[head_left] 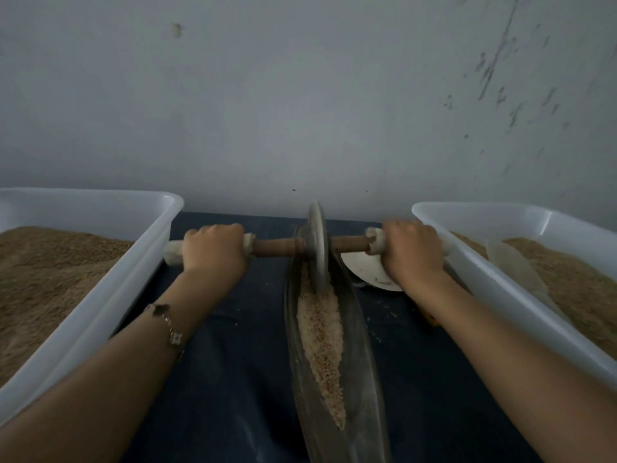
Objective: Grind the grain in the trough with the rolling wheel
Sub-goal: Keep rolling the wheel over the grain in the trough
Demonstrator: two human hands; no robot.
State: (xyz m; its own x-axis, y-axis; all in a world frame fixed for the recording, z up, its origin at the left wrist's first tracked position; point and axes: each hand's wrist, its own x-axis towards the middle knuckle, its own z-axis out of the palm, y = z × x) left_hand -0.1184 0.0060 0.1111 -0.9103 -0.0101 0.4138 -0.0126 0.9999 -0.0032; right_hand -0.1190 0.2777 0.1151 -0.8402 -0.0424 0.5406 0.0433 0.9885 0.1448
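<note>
Metal is what the rolling wheel (pixel 317 243) appears to be made of; it is seen edge-on at the far end of the trough (pixel 359 332), standing upright with its rim down in the grain (pixel 320 332).

Head view, the only view available:
- A brown wooden axle (pixel 277 247) is passed through the wheel, with pale wrapped grips at both ends.
- The left hand (pixel 213 250) is curled round the left grip; the right hand (pixel 412 250) is curled round the right grip. Both arms are stretched forward, away from the body.
- The trough is a long, narrow, boat-shaped vessel laid lengthwise on the dark blue cloth of the desk (pixel 233 379).
- The grain is spread as a pale strip along the trough floor, from the wheel back toward the near end. Its texture looks coarse and crumbly; whole kernels cannot be told from broken ones at this sharpness.
- A white tub (pixel 100 315) of brown grain is placed to the left, a second white tub (pixel 500 282) to the right, the latter with a pale scoop-like item lying in it.
- A white dish (pixel 364 272) is partly hidden behind the right hand.

Progress, as judged: grinding is under way and not finished. The strip is still grainy, so further passes along the full length are thought to be needed.
</note>
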